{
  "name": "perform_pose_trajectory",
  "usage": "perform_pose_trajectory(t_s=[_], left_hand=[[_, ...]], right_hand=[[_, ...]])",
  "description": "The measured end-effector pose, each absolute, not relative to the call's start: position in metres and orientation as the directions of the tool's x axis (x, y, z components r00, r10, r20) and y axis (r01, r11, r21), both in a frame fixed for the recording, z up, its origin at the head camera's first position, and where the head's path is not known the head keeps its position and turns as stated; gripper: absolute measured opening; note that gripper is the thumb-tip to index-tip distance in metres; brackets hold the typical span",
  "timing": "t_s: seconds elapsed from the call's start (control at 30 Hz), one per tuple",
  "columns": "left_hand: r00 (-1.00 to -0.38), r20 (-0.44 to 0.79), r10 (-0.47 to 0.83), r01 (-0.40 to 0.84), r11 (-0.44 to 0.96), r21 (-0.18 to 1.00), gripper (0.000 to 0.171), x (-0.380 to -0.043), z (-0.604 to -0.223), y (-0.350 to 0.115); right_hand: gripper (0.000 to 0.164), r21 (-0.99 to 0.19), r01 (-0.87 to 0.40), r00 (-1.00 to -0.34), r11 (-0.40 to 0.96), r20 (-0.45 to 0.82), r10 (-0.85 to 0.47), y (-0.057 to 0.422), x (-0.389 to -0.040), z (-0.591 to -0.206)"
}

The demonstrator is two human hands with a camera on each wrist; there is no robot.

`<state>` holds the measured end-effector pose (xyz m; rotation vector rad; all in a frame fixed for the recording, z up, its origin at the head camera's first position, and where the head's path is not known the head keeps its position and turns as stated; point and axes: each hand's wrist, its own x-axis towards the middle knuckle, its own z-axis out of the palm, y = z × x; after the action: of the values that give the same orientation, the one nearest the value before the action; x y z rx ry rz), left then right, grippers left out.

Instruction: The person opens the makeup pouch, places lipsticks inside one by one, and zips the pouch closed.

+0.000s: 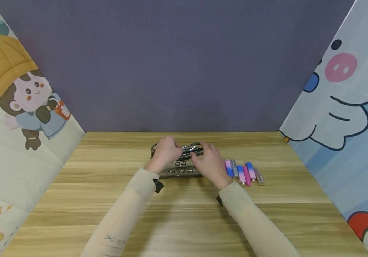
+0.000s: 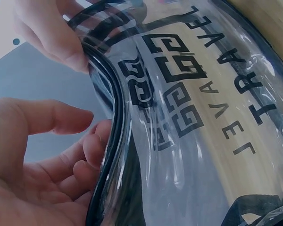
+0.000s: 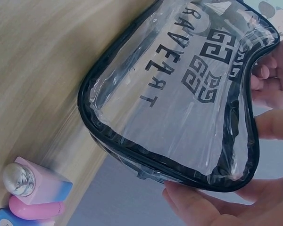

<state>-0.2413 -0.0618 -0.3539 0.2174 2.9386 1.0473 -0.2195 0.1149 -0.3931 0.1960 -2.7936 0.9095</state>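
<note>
A clear plastic toiletry bag (image 1: pixel 180 171) with black piping and printed lettering stands on the table, and both hands are at its top edge. My left hand (image 1: pixel 167 151) has its fingers curled at the left part of that edge. In the left wrist view, its fingertips (image 2: pixel 98 141) meet the black rim, while another digit points toward the rim with a gap. My right hand (image 1: pixel 210 162) grips the bag's right end. Its thumb (image 3: pixel 271 123) lies on the upper edge, and fingers (image 3: pixel 191 202) support the side from below.
To the right of the bag, several small items lie in a row on the wooden table (image 1: pixel 184 221): pink-and-blue boxy tubes (image 1: pixel 241 174), a pink tube (image 1: pixel 247 175) and a greyish tube (image 1: pixel 259 177). A dark panel (image 1: pixel 184 64) rises behind, with printed cartoon walls at both sides.
</note>
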Motion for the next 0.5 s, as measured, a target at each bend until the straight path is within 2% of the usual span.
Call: perform_pose_trajectory(t_s=[0.2,0.37,0.5], left_hand=[[-0.984,0.086,0.154,0.172,0.739,0.651,0.032,-0.239,-0.351,-0.065],[-0.973,0.167,0.162,0.232,0.738,0.634,0.009,-0.239,-0.353,-0.072],[-0.961,0.215,0.176,0.275,0.711,0.647,0.015,-0.239,-0.356,-0.079]], right_hand=[[0.068,-0.565,-0.195,-0.97,0.802,0.234,-0.071,0.116,-0.219,-0.393],[0.069,-0.575,-0.177,-0.975,0.799,0.211,-0.064,0.115,-0.219,-0.392],[0.07,-0.577,-0.166,-0.979,0.799,0.193,-0.064,0.115,-0.218,-0.391]])
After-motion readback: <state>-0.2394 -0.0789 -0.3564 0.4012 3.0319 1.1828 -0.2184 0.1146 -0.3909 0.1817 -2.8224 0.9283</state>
